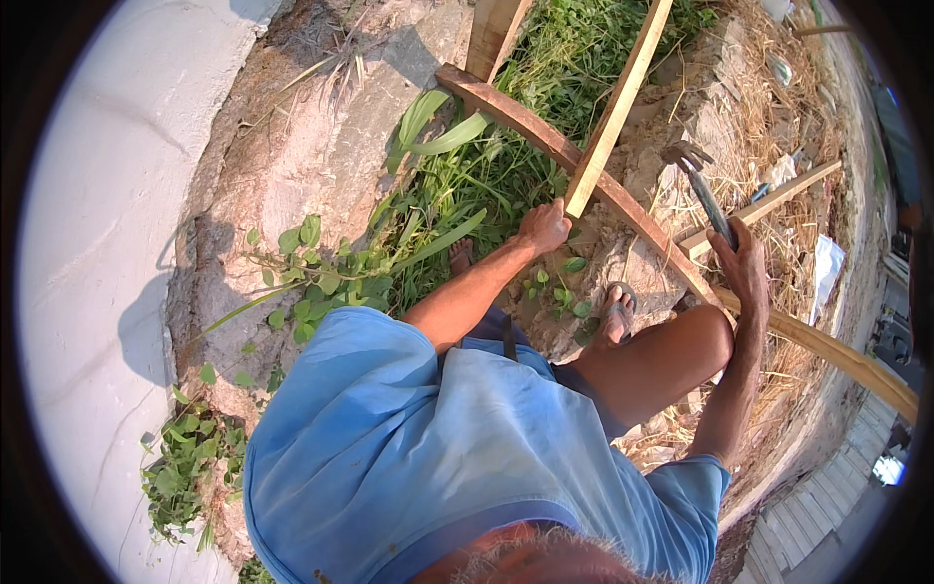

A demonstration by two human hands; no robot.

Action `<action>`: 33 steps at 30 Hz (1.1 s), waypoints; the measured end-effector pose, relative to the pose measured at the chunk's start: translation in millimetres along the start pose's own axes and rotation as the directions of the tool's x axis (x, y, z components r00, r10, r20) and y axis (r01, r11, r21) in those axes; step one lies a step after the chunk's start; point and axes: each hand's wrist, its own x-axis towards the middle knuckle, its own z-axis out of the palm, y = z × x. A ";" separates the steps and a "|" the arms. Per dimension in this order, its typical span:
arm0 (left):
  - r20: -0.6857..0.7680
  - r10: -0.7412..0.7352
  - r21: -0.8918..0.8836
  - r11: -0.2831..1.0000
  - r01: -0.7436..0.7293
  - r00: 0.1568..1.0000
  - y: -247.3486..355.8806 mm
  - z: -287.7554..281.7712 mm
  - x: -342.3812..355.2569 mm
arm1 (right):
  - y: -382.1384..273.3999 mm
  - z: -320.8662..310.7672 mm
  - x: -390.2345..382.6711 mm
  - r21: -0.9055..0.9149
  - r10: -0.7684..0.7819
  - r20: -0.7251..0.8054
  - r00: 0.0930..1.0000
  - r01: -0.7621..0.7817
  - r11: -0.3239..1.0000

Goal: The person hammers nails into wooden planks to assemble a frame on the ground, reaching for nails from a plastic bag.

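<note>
My left hand (545, 227) is closed at the near end of a light wooden strip (619, 102). The strip lies across a curved-looking reddish-brown board (632, 206), which slants from the far left down toward my knee. On the right, my right hand (745, 261) grips a claw hammer (710, 198) by its dark handle. The hammer's head points up and away, apart from the wood. An upright timber (493, 37) stands by the board's far end. What lies inside my left fingers is partly hidden.
Green grass and weeds (545, 88) fill the gap beyond the board. A pale concrete slab (107, 195) edges the left. Rough earth, dry straw (778, 112), another wooden strip (769, 206) and a longer timber (846, 357) are at the right. My sandalled foot (617, 310) rests below the board.
</note>
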 end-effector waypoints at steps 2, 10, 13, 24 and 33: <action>-0.108 0.018 -0.085 0.996 -0.027 0.994 -47.1 -2.3 -7.6 | -18.2 21.9 19.1 0.040 -0.061 0.097 0.993 0.057 0.998; -0.095 -0.213 -0.810 0.584 0.049 0.972 -108.0 -76.4 -101.2 | -45.0 99.2 55.3 0.133 -0.087 0.368 0.926 0.040 0.990; -0.098 -0.275 -0.863 0.502 0.056 0.957 -146.3 -82.3 -110.4 | -68.3 108.0 68.7 0.162 -0.148 0.356 0.923 0.095 0.982; -0.085 -0.372 -0.979 -0.139 -0.146 0.924 -171.1 -123.0 -148.4 | -82.1 160.6 68.1 0.195 -0.086 0.417 0.905 0.003 0.981; -0.138 -0.359 -0.989 -0.006 -0.150 0.923 -117.7 -141.1 -139.8 | -60.3 149.1 70.3 0.351 -0.093 0.398 0.913 -0.058 0.935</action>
